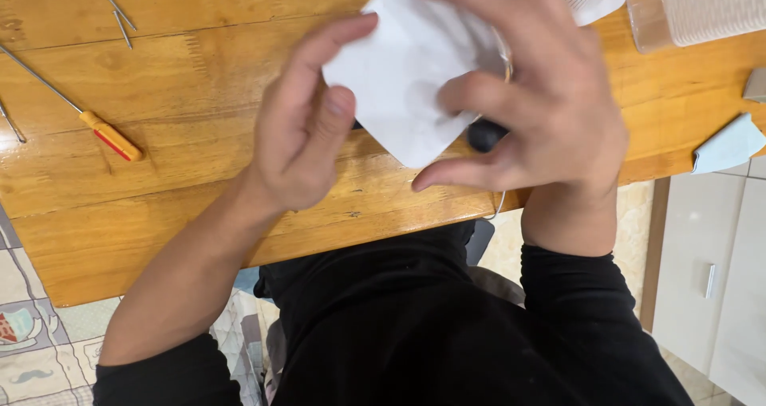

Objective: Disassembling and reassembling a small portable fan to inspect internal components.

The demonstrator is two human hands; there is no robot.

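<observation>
A: Both hands hold the white card [407,71] over the worktop [183,159] edge. Left hand [307,127] pinches its corner, right hand [535,95] curls on it w/ a black part [485,135].

B: Risk imo: grip slips, the part drops to the floor.

Both forearms reach forward side by side. The left hand [307,127] pinches with thumb and forefinger; the right hand [542,95] curls its fingers downward, wrist bent.
</observation>
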